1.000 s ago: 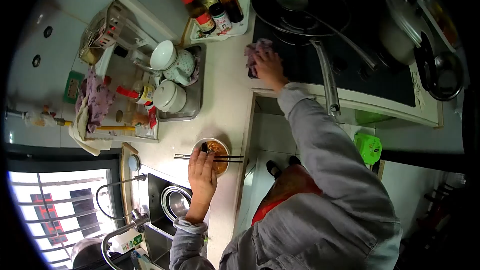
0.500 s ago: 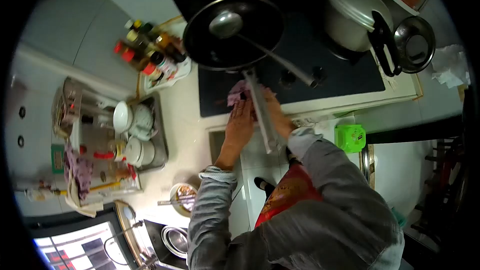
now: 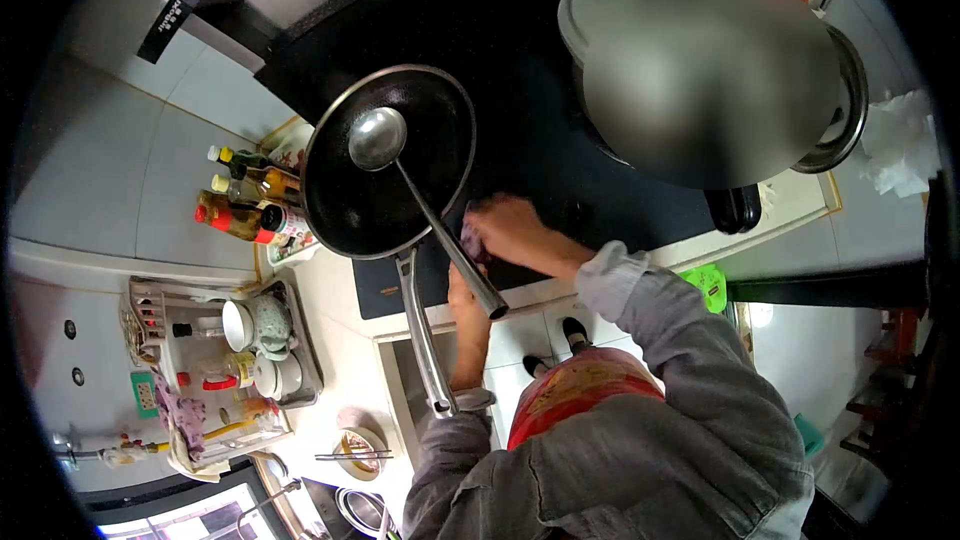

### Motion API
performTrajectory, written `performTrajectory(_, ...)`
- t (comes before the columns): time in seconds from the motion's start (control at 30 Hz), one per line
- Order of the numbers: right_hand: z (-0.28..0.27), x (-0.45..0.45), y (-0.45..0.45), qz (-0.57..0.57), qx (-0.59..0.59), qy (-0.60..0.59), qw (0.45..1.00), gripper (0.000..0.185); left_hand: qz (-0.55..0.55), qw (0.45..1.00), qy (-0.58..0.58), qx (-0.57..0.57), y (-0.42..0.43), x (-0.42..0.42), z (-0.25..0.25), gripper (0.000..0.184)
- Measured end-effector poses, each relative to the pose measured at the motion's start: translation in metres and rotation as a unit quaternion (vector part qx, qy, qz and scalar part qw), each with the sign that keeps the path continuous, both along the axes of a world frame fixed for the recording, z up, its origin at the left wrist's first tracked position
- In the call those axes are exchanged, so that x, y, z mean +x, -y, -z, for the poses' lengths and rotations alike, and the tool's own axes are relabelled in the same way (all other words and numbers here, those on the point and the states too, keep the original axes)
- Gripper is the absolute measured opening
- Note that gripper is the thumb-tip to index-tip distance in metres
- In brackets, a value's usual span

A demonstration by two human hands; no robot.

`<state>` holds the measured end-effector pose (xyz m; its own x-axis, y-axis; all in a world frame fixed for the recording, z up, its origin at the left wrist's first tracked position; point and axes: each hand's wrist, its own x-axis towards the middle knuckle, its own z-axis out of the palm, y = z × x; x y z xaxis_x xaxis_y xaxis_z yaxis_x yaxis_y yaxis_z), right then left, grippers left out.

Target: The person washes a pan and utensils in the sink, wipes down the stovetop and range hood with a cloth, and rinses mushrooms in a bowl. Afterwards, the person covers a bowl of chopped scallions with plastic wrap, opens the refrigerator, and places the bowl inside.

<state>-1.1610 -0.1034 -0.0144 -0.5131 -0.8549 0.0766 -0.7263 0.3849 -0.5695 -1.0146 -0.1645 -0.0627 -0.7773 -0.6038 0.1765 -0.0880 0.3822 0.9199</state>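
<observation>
A bunched purple cloth lies at the front part of the black cooktop. My right hand, slightly blurred, is closed on the cloth from the right. Against the lower end of the cloth is my left hand, its fingers drawn in and partly hidden behind the ladle's handle. A dark frying pan sits just beyond my hands to the left, its metal handle pointing toward me past my left wrist. Inside it rests a steel ladle, with its handle reaching out over the rim above my left hand.
Sauce bottles stand in a tray left of the pan. A dish rack holds bowls and lidded pots. Chopsticks lie across a bowl on the counter. At the right, a blurred patch covers most of a pot. A green container is below the counter.
The view has shifted, with more of the cooktop's back visible. My hands, earlier laid flat on the cloth around the pan handle, are now both right of that handle, and the cloth is bunched.
</observation>
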Motion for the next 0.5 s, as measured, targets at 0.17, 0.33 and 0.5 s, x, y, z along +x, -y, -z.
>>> performTrajectory(0.17, 0.058, -0.056, -0.025, 0.032, -0.076, -0.225, 0.971, 0.023, -0.055, 0.901, -0.08, 0.423, -0.004, 0.006, -0.018, 0.039)
performTrajectory(0.33, 0.111, -0.093, 0.01, 0.064, -0.013, -0.143, 0.988, 0.035, 0.07, 0.751, -0.157, 0.637, 0.021, 0.074, -0.073, 0.063)
performTrajectory(0.5, 0.151, -0.144, 0.05, 0.096, 0.058, -0.296, 0.948, 0.046, -0.024, 0.825, -0.079, 0.559, 0.021, 0.086, -0.118, 0.063)
